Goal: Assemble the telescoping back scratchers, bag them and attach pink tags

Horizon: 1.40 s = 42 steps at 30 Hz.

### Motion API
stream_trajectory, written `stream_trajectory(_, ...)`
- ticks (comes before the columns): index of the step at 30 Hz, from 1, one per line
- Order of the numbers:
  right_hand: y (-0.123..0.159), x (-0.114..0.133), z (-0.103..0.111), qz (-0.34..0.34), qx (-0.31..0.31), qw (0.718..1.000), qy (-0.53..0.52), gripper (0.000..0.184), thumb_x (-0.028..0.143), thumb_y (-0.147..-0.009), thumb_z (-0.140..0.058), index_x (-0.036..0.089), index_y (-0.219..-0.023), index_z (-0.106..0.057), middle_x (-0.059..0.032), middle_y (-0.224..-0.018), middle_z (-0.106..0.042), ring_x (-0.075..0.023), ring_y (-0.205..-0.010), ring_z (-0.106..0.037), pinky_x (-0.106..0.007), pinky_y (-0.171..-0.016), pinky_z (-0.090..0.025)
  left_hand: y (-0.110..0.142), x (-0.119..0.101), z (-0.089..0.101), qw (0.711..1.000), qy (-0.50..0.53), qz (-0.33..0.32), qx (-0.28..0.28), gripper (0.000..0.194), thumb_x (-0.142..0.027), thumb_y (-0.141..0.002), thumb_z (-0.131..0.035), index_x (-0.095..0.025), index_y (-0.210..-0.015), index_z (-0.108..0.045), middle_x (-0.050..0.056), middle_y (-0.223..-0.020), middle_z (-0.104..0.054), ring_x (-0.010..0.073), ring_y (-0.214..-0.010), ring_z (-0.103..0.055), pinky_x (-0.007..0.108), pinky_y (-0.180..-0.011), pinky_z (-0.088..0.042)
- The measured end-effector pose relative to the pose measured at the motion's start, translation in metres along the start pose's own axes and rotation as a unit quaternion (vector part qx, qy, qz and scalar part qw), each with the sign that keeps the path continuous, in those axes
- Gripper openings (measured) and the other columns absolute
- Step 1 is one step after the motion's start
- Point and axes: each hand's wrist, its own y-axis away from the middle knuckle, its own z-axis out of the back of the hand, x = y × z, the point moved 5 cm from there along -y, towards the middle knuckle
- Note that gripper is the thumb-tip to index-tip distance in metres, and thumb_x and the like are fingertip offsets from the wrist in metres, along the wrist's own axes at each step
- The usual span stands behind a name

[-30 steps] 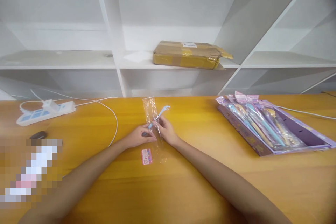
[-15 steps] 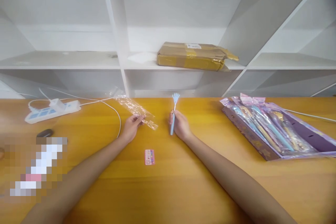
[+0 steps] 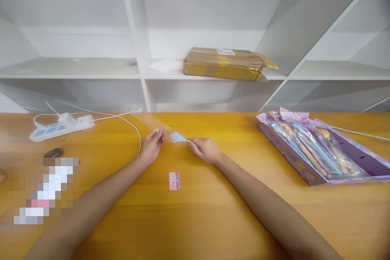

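Note:
My left hand (image 3: 153, 146) pinches a clear plastic bag (image 3: 149, 122), which stretches away to the upper left over the table. In my right hand (image 3: 207, 150) is a light blue back scratcher (image 3: 177, 136), gripped below its head and lying sideways. Its hand-shaped head points left, close to my left fingers and at the bag's near end. Whether the head is inside the bag or beside it, I cannot tell. The handle is hidden by my right hand. Just below, a small pink printed card (image 3: 174, 181) lies flat on the table.
At right, a purple display box (image 3: 292, 152) holds several wrapped back scratchers. A white power strip (image 3: 62, 128) with cables and a dark mouse-like object (image 3: 53, 153) are at left. On the shelf behind sits a taped cardboard box (image 3: 225, 64).
My right hand has turned the back scratcher from upright to sideways, bringing its head left to the bag. My left hand still holds the bag, its fingers now closer together.

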Motion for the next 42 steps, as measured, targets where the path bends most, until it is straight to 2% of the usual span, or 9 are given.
stream_trajectory(5,-0.003,-0.009,-0.003,-0.012,-0.002,0.995,0.099,0.036,0.043,-0.106,-0.045,0.023,-0.079,-0.059,-0.0014,-0.064,-0.06,-0.0152,-0.055,-0.043,-0.031,-0.061,-0.019,-0.001,0.002,0.001,1.0,0.015,0.001,-0.003,0.039,-0.04,-0.068,-0.098,-0.015,-0.081,-0.071,-0.001,-0.079,-0.065,0.0068,-0.068,-0.056,0.019,-0.063,-0.046)
stream_trajectory(11,-0.004,-0.006,-0.007,-0.007,0.017,0.988,0.152,0.037,0.044,-0.107,-0.045,0.023,-0.082,-0.062,-0.0019,-0.068,-0.064,-0.0154,-0.057,-0.047,-0.03,-0.061,-0.019,0.001,0.004,-0.001,1.0,0.003,-0.007,0.007,0.037,-0.04,-0.069,-0.098,-0.014,-0.078,-0.072,0.0,-0.077,-0.068,0.0101,-0.077,-0.062,0.022,-0.074,-0.05)
stream_trajectory(18,-0.003,-0.001,-0.006,-0.003,0.016,0.985,0.171,0.036,0.042,-0.108,-0.045,0.022,-0.085,-0.064,-0.0022,-0.071,-0.066,-0.0153,-0.058,-0.049,-0.03,-0.061,-0.02,0.0,0.006,-0.002,1.0,-0.016,-0.009,0.011,0.036,-0.039,-0.067,-0.099,-0.014,-0.081,-0.076,0.004,-0.088,-0.075,0.0138,-0.084,-0.068,0.028,-0.083,-0.054)
stream_trajectory(26,-0.002,0.0,-0.008,0.001,0.013,0.984,0.176,0.035,0.041,-0.108,-0.047,0.021,-0.086,-0.066,-0.0022,-0.072,-0.067,-0.0144,-0.059,-0.049,-0.029,-0.061,-0.021,0.0,0.01,-0.002,0.999,-0.045,0.009,0.022,0.04,-0.035,-0.061,-0.102,-0.015,-0.086,-0.079,0.004,-0.091,-0.079,0.0137,-0.084,-0.07,0.028,-0.084,-0.057)
stream_trajectory(31,-0.001,0.001,-0.009,-0.002,0.009,0.984,0.178,0.035,0.042,-0.109,-0.047,0.021,-0.089,-0.068,-0.0027,-0.074,-0.069,-0.0147,-0.061,-0.053,-0.029,-0.061,-0.023,0.001,0.014,-0.003,0.997,-0.062,0.023,0.04,0.046,-0.036,-0.059,-0.103,-0.017,-0.093,-0.079,0.003,-0.093,-0.08,0.0166,-0.088,-0.073,0.033,-0.09,-0.059)
stream_trajectory(36,-0.001,0.004,-0.012,-0.01,0.015,0.984,0.18,0.038,0.044,-0.109,-0.046,0.021,-0.091,-0.069,-0.005,-0.08,-0.073,-0.0162,-0.065,-0.06,-0.029,-0.061,-0.024,0.004,0.018,-0.005,0.992,-0.093,0.038,0.074,0.044,-0.032,-0.06,-0.103,-0.014,-0.093,-0.079,0.006,-0.088,-0.081,0.0179,-0.078,-0.073,0.032,-0.083,-0.059)
stream_trajectory(39,0.0,0.005,-0.012,-0.019,0.017,0.984,0.174,0.034,0.045,-0.11,-0.047,0.021,-0.107,-0.071,-0.0044,-0.083,-0.076,-0.018,-0.069,-0.065,-0.028,-0.063,-0.03,0.005,0.018,-0.007,0.991,-0.094,0.038,0.086,0.045,-0.032,-0.062,-0.102,-0.013,-0.096,-0.079,0.007,-0.091,-0.082,0.0175,-0.076,-0.073,0.031,-0.08,-0.059)
stream_trajectory(42,0.0,0.005,-0.011,-0.031,0.013,0.986,0.165,0.037,0.044,-0.11,-0.048,0.021,-0.134,-0.063,-0.003,-0.086,-0.077,-0.0197,-0.072,-0.069,-0.028,-0.068,-0.037,0.005,0.016,-0.008,0.993,-0.075,0.036,0.086,0.054,-0.04,-0.069,-0.098,-0.018,-0.112,-0.077,0.006,-0.099,-0.082,0.0184,-0.081,-0.075,0.033,-0.082,-0.061)
